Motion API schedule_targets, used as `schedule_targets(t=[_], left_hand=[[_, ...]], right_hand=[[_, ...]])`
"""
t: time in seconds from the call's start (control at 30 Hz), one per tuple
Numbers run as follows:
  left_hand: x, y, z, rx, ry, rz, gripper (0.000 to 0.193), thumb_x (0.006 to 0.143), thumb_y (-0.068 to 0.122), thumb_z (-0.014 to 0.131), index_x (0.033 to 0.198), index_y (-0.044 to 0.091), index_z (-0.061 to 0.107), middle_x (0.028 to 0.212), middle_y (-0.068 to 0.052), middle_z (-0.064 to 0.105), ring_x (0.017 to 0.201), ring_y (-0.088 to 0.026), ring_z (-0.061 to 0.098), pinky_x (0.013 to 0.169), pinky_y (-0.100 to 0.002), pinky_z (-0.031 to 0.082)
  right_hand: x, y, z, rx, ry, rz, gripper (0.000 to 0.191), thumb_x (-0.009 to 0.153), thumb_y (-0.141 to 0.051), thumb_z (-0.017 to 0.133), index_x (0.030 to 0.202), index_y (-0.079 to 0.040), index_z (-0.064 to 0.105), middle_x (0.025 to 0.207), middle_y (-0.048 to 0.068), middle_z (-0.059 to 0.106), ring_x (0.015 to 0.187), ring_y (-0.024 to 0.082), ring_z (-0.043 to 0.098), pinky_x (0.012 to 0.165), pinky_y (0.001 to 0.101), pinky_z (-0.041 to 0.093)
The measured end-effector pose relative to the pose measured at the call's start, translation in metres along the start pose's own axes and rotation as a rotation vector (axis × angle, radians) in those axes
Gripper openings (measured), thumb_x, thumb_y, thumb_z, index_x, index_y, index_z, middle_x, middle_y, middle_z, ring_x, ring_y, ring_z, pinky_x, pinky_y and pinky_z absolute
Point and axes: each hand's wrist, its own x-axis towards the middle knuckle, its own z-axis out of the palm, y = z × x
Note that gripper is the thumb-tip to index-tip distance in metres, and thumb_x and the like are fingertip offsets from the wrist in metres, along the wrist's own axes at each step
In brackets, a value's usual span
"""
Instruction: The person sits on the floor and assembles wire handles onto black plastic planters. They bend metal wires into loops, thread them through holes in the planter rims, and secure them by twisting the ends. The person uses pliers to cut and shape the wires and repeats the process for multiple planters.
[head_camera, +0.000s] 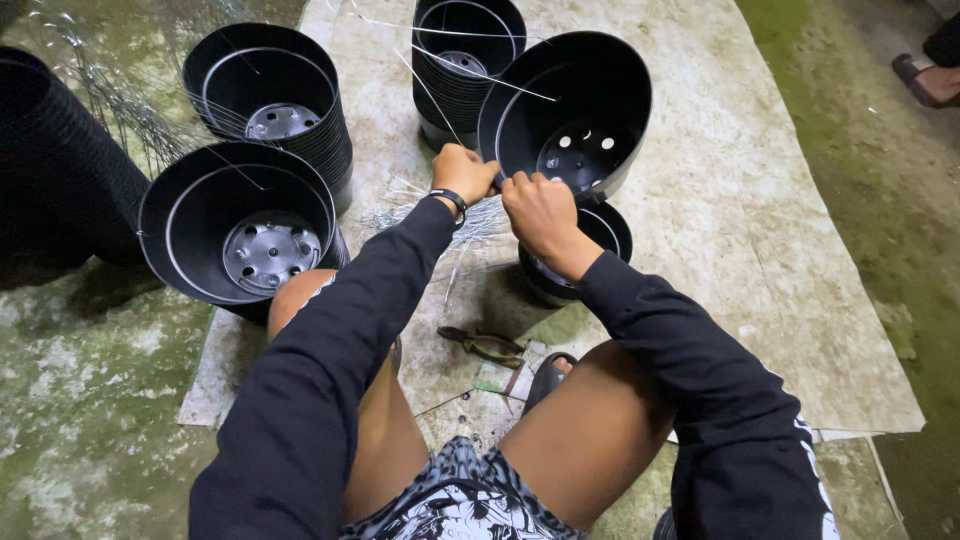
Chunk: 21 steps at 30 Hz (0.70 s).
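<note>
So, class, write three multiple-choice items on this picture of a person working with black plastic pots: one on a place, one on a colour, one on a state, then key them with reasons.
1. Where do the pliers lie?
A. On the board between the person's knees
B. Inside the tilted pot
C. On the left stack of pots

2. What colour is the tilted pot?
A. Green
B. Black
C. White

3. How does that pot stand?
A. Flat on its base
B. Upside down
C. Tipped on its side, mouth towards the person

Key:
1 A, the pliers rest on the pale board just in front of the knees.
2 B, its walls and holed bottom are black, like the stacked pots nearby.
3 C, its inside and drain holes face the camera, while the left hand and right hand grip its near rim, where thin wire runs.
</note>
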Motion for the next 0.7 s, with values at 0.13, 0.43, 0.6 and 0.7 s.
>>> schedule_targets(t=[0.13, 0.43, 0.6, 0.7], left_hand=[[-0.001, -0.003, 0.001, 0.051, 0.071, 0.020, 0.025, 0.077, 0.015, 0.077, 0.062, -0.005, 0.071, 0.062, -0.014, 0.073, 0.055, -0.019, 0.075, 0.056, -0.031, 0.061], [-0.004, 0.009, -0.033, 0.107, -0.134, 0.166, 0.046, 0.095, 0.045, 0.065, 0.085, 0.001, 0.075, 0.080, -0.016, 0.076, 0.074, -0.026, 0.075, 0.069, -0.037, 0.060], [0.017, -0.020, -0.074, 0.454, -0.140, 0.316, 0.054, 0.107, 0.048, 0.050, 0.106, -0.001, 0.073, 0.101, -0.020, 0.074, 0.098, -0.039, 0.070, 0.088, -0.044, 0.054], [0.017, -0.038, -0.081, 0.471, -0.334, 0.167, 0.059, 0.102, 0.056, 0.046, 0.126, 0.005, 0.066, 0.116, -0.017, 0.072, 0.109, -0.034, 0.068, 0.094, -0.040, 0.050]], right_hand=[[0.005, -0.004, 0.002, -0.039, -0.018, -0.017, 0.003, 0.080, -0.012, 0.067, 0.078, -0.009, 0.067, 0.078, 0.007, 0.068, 0.073, 0.022, 0.070, 0.054, 0.0349, 0.054], [-0.005, 0.037, -0.040, 0.347, 0.161, 0.044, 0.014, 0.085, -0.014, 0.072, 0.091, -0.002, 0.068, 0.087, 0.015, 0.068, 0.078, 0.032, 0.066, 0.064, 0.0418, 0.052], [-0.032, 0.072, -0.037, 0.886, 0.186, 0.505, 0.024, 0.096, -0.018, 0.068, 0.087, 0.004, 0.064, 0.069, 0.011, 0.058, 0.061, 0.014, 0.051, 0.057, 0.0339, 0.042], [-0.047, 0.091, -0.020, 1.149, 0.276, 0.685, 0.032, 0.103, -0.019, 0.060, 0.078, 0.001, 0.061, 0.066, 0.000, 0.050, 0.062, 0.009, 0.042, 0.055, 0.0313, 0.033]])
